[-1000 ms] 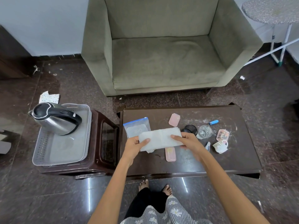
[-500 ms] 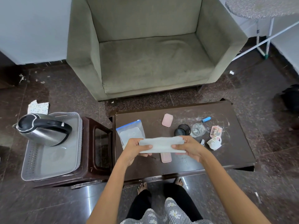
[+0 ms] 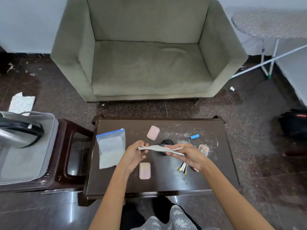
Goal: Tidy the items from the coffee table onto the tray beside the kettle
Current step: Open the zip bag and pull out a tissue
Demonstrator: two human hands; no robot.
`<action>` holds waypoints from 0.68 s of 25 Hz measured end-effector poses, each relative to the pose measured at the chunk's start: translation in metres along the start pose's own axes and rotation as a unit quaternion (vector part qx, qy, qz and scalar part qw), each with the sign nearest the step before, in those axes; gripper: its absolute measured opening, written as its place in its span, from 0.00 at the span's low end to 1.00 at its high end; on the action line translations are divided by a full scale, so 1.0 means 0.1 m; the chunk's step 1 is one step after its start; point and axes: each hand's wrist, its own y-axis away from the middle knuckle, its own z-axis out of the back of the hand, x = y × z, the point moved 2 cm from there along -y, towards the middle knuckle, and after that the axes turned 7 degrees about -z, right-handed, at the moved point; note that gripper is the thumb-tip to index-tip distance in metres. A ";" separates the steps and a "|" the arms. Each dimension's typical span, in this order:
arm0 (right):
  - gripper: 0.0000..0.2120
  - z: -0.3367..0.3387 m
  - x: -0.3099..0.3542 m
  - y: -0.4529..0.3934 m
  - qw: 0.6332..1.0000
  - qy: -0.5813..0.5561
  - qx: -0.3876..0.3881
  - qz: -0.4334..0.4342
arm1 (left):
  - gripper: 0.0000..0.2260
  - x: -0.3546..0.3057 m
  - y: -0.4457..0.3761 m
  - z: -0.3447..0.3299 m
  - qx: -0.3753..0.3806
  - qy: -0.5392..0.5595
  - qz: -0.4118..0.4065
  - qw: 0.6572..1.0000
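Note:
Both hands hold a white folded cloth (image 3: 156, 148) edge-on above the dark coffee table (image 3: 166, 183). My left hand (image 3: 134, 155) pinches its left end; my right hand (image 3: 187, 155) grips its right end. On the table lie a clear zip bag with a blue strip (image 3: 111, 147), two pink cases (image 3: 153, 132) (image 3: 144, 170), a black round lid (image 3: 166, 143), a blue lighter (image 3: 194, 136), a small patterned pink item (image 3: 204, 149) and some thin sticks (image 3: 182, 167). At the left, the grey tray (image 3: 25, 166) carries the steel kettle (image 3: 15, 130).
The tray sits on a brown stool (image 3: 69, 156) touching the table's left end. A green armchair (image 3: 146, 55) stands behind the table. An ironing board (image 3: 269, 25) is at the upper right, a black bag (image 3: 294, 123) on the floor at right.
The cloth has been turned from flat to edge-on and folded narrower between my hands. The camera has shifted right and closer, pushing the kettle toward the left edge.

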 end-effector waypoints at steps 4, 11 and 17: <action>0.17 0.49 0.14 -0.13 0.992 0.004 -0.118 0.044 | 0.10 0.30 -0.21 -0.19 -0.146 0.019 -0.051 0.988; 0.21 0.99 0.02 -0.85 0.896 0.315 -0.297 0.095 | 0.11 0.82 -0.53 -0.36 -0.168 -0.048 -0.061 0.983; 0.13 0.92 -0.17 -1.50 0.830 0.478 -0.275 0.086 | 0.10 1.24 -0.72 -0.29 -0.165 -0.061 -0.062 0.982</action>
